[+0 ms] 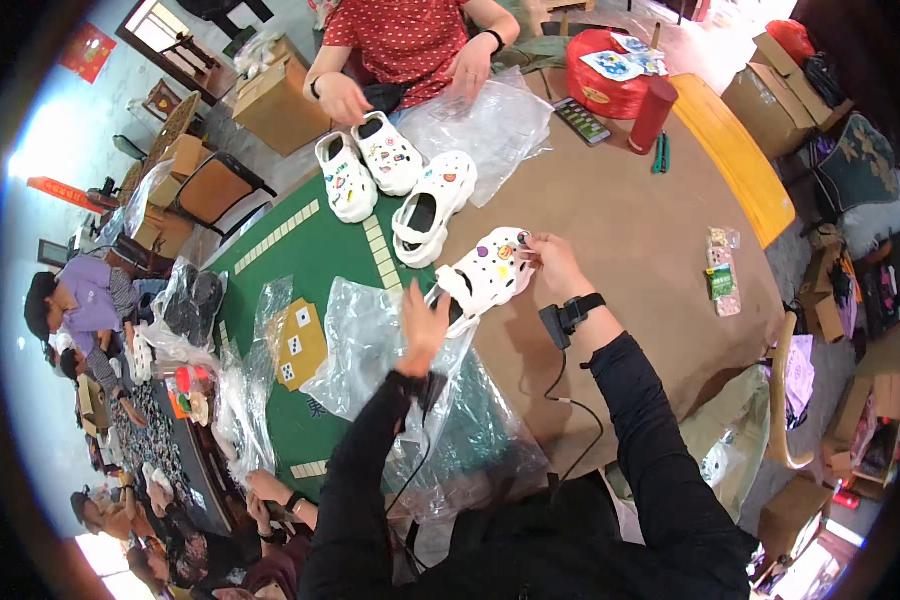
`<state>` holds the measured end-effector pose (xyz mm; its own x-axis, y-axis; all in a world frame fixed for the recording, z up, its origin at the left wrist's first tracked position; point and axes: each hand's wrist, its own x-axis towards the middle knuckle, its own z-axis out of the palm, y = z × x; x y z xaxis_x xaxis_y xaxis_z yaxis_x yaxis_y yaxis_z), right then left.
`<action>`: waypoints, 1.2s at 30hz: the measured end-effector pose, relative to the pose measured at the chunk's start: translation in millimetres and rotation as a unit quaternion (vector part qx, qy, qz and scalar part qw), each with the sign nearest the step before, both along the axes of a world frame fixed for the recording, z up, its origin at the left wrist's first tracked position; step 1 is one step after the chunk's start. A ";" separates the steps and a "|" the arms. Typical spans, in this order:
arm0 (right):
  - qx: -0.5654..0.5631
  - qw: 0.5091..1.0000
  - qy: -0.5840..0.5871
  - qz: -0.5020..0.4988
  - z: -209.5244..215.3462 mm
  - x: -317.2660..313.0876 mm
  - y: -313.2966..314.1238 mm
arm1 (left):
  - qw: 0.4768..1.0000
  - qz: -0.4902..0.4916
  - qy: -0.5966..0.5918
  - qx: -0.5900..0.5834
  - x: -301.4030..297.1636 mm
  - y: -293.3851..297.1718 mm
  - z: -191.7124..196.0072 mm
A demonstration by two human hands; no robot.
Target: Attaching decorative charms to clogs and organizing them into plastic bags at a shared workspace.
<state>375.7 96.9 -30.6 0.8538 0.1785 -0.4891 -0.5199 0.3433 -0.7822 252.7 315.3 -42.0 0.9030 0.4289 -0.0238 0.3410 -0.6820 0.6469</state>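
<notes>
A white clog with colourful charms on its toe hangs tilted between my hands over the table. My left hand is closed at its heel end, by the strap. At the toe my right hand is closed, fingertips against the clog near a dark charm; whether they pinch that charm cannot be made out. Just beyond is another white clog, toe pointing away. A pair of decorated white clogs, one beside the other, stands farther off. Clear plastic bags lie under and beside my left forearm.
Across the table, a person in a red dotted top has both hands near the clogs. Brown sheeting and a green mat cover the table. Farther right are a phone, a red cylinder, green snips and a pink package.
</notes>
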 end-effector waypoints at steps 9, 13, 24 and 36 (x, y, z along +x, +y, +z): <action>0.096 0.995 -0.015 0.024 12.9 52.4 58.9 | 0.936 -0.079 0.331 0.093 -192.1 -43.9 -11.7; 0.074 0.993 -0.077 0.047 19.4 75.1 104.4 | 0.942 -0.066 0.293 0.148 -223.2 -57.5 -39.5; 0.102 0.992 -0.058 -0.043 12.3 113.3 149.1 | 0.939 -0.072 0.291 0.166 -216.2 -75.7 -35.4; -0.283 0.768 -0.511 0.263 18.2 -8.8 119.2 | 0.939 -0.103 0.273 0.183 -215.2 -72.1 -37.7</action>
